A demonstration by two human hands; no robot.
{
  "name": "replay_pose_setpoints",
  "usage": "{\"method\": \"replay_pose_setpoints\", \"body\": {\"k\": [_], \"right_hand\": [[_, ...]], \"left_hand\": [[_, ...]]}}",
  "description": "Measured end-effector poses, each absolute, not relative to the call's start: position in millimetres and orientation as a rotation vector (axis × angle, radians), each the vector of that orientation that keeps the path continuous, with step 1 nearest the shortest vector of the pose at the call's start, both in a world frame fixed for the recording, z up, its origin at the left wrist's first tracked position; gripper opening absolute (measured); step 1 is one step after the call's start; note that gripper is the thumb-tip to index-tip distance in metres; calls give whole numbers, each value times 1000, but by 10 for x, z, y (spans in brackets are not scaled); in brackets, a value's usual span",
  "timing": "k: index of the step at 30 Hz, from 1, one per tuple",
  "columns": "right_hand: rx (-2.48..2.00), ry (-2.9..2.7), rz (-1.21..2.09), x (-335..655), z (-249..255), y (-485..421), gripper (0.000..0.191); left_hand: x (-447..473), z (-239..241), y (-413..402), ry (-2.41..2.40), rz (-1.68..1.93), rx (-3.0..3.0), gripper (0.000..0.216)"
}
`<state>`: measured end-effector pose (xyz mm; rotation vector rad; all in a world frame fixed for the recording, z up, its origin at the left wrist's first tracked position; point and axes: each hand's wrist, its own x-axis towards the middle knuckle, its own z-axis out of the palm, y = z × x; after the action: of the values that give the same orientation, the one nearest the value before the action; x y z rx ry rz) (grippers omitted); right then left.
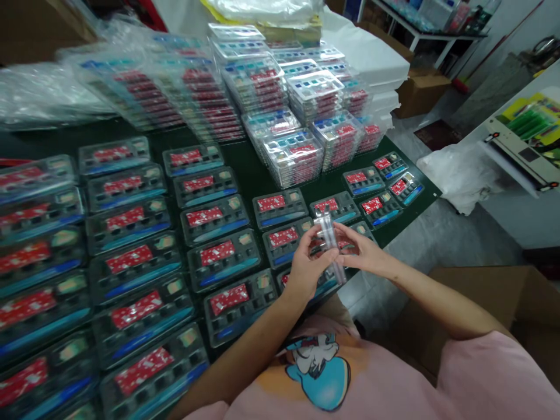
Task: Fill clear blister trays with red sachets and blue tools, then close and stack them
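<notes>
Just above the table's front edge, my left hand (311,259) and my right hand (359,251) grip clear plastic trays (327,228) from both sides. The trays stand on edge, narrow side towards me, so their number and contents are hard to make out. My fingers wrap round them, with both thumbs on the near side. Beneath my hands lie filled trays, partly hidden. One such tray (283,238) to the left holds a red patterned piece and a blue pen-like stick; another tray (380,207) lies to the right.
Rows of similar filled trays (131,256) cover the dark green table (420,201) on the left. Tall stacks of packed trays (293,154) stand behind them. Open cardboard boxes (472,297) sit at the right, near a white plastic bag (459,175) on the floor.
</notes>
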<state>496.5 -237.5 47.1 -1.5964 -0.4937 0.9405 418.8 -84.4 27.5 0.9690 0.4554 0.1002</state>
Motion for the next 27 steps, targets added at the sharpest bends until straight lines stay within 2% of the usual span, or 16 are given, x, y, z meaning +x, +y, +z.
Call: {"method": "replay_pose_setpoints", "body": {"k": [11, 17, 22, 25, 27], "right_hand": [[-1603, -506, 938, 4927, 511, -2379, 84], [-1391, -353, 984, 4988, 582, -2489, 69], [-1317, -157, 938, 5039, 522, -2650, 58], [-1302, -132, 929, 5028, 458, -2651, 59], [-1295, -115, 931, 5010, 432, -2615, 61]], "left_hand": [[4160, 317, -749, 363, -30, 812, 54], [4109, 345, -565, 519, 0, 717, 46], [4098, 94, -194, 667, 228, 797, 57], [4134, -127, 21, 711, 294, 935, 68], [4156, -247, 135, 696, 272, 1070, 66]]}}
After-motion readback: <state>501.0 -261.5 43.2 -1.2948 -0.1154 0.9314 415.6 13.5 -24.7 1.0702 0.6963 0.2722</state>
